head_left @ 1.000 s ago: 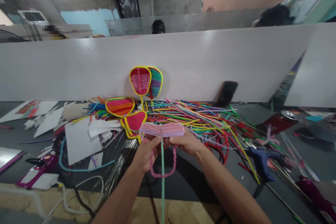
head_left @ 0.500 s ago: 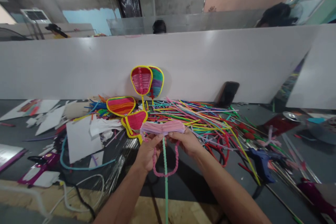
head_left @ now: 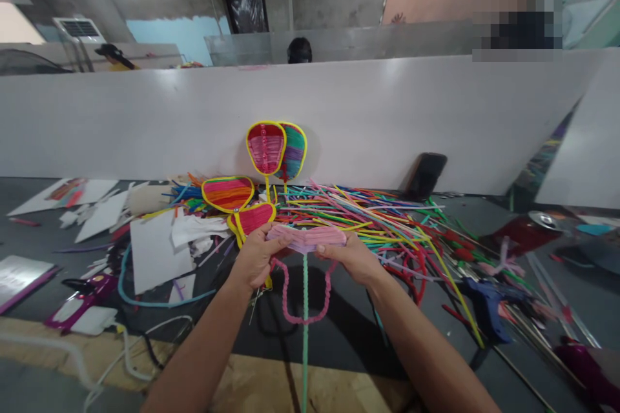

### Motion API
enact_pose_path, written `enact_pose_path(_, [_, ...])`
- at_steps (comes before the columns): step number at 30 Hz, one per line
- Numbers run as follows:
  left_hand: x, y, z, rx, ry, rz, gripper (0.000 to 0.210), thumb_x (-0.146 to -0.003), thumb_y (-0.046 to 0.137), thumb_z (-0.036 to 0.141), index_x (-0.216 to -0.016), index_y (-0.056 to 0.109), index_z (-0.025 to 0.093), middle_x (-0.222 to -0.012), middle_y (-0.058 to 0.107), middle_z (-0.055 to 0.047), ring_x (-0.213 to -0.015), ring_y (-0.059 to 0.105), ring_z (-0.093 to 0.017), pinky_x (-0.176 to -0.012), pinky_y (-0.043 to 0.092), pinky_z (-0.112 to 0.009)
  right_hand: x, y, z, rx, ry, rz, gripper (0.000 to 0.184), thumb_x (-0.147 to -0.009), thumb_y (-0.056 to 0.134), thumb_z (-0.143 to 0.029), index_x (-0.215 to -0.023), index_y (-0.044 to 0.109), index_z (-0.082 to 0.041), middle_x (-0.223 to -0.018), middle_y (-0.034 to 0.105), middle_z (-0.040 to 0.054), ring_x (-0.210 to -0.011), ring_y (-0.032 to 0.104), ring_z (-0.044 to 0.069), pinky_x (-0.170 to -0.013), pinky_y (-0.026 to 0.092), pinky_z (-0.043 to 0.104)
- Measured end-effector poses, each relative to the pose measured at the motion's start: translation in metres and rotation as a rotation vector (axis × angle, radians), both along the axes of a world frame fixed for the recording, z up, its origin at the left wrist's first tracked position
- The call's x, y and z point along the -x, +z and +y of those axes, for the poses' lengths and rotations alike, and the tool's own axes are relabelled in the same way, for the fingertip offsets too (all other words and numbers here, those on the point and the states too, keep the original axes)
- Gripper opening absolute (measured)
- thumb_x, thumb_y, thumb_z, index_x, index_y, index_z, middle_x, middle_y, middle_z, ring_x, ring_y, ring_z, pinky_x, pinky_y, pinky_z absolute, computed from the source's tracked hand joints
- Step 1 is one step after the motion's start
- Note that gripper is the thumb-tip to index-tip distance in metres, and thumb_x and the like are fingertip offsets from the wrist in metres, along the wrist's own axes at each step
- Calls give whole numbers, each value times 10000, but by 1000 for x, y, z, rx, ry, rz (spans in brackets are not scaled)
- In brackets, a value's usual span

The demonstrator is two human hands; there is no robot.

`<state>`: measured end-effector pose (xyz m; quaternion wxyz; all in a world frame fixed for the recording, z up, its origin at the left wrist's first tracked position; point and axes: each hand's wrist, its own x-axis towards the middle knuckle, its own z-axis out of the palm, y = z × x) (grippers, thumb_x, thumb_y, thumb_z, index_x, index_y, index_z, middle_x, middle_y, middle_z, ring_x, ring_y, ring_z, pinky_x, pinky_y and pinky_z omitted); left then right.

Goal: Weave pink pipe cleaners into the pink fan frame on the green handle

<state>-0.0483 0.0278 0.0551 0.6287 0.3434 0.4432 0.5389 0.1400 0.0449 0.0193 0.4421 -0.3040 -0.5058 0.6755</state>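
Left fingers point(head_left: 278, 244), right fingers point(head_left: 330, 251): pinching pink panel point(head_left: 327, 234), 2 ends | tabletop point(head_left: 356, 332) shows between forearms point(head_left: 426, 335), to near edge point(head_left: 356, 372)

Pink-and-lilac panel point(head_left: 310, 236): short, wide band of fuzzy strips laid side by side in near-level rows, pink above, paler lilac along the lower middle; top edge dips slightly at the centre. Raised, roughly level, one end in the left hand point(head_left: 256, 257), the other in the right hand point(head_left: 357, 259), a thumb over each end. Twisted pink loop point(head_left: 285, 300) hangs beneath, U-shaped, bumpy, its bottom crossing the stem. Mint-green stem point(head_left: 305, 348) drops near-straight from mid-panel, textured higher up, smoother lower, running out of view at the bottom.
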Motion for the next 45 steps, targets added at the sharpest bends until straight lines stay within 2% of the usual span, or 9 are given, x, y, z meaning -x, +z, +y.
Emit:
enact_pose_path(9, [-4,0,-3,-19,110,-30,377,-423,864,167,-729,653,102,-622,687,-9,-558,626,-111,-599,531,-216,0,-6,2,-4,-7,63,277,-665,754,-309,-919,719,-204,-800,693,23,-725,595,153,-724,469,298])
enact_pose_path(15, [-7,-1,0,-19,139,-61,343,-414,863,158,-680,652,111,-609,684,-3,-546,620,-104,-593,524,-212,-3,-11,7,-2,-43,46,171,-636,773,-311,-719,706,-178,-669,656,5,-641,570,139,-673,465,284])
enact_pose_path(21, [-7,-6,0,7,47,-2,353,-463,857,193,-734,649,107,-675,696,-18,-597,633,-113,-630,528,-217,-13,-5,12,1,34,-4,283,-658,754,-353,-868,719,-167,-755,684,24,-701,587,148,-708,460,287])
enact_pose_path(25, [-8,-11,0,42,12,20,370,-494,846,218,-773,626,116,-703,688,-7,-605,632,-107,-608,529,-203,-17,0,12,48,8,-79,279,-624,773,-377,-763,709,-144,-641,636,0,-585,523,107,-590,400,239])
enact_pose_path(32, [-12,-11,-1,24,86,16,493,-462,844,165,-865,561,140,-623,658,21,-540,606,-90,-568,505,-194,-15,4,9,-15,-19,-162,337,-630,751,-444,-689,636,-132,-543,469,-55,-507,356,68,-510,238,233])
enact_pose_path(36, [-14,-9,-2,-8,132,-4,555,-433,840,140,-888,523,169,-617,652,39,-532,603,-93,-560,499,-193,-15,3,9,-16,-2,-152,378,-598,757,-473,-601,558,-151,-511,390,-76,-492,294,62,-497,192,236])
enact_pose_path(41, [-14,-10,-1,3,147,2,536,-427,841,160,-847,509,177,-566,612,67,-490,570,-77,-513,471,-167,-17,2,11,-2,33,-167,380,-601,750,-484,-634,571,-150,-528,415,-66,-505,319,70,-507,211,236])
enact_pose_path(45, [-10,-10,3,36,18,38,493,-481,831,203,-874,536,169,-602,624,51,-509,573,-74,-510,462,-159,-21,4,11,-38,32,-242,359,-631,733,-474,-681,596,-146,-547,438,-61,-512,325,70,-502,203,232])
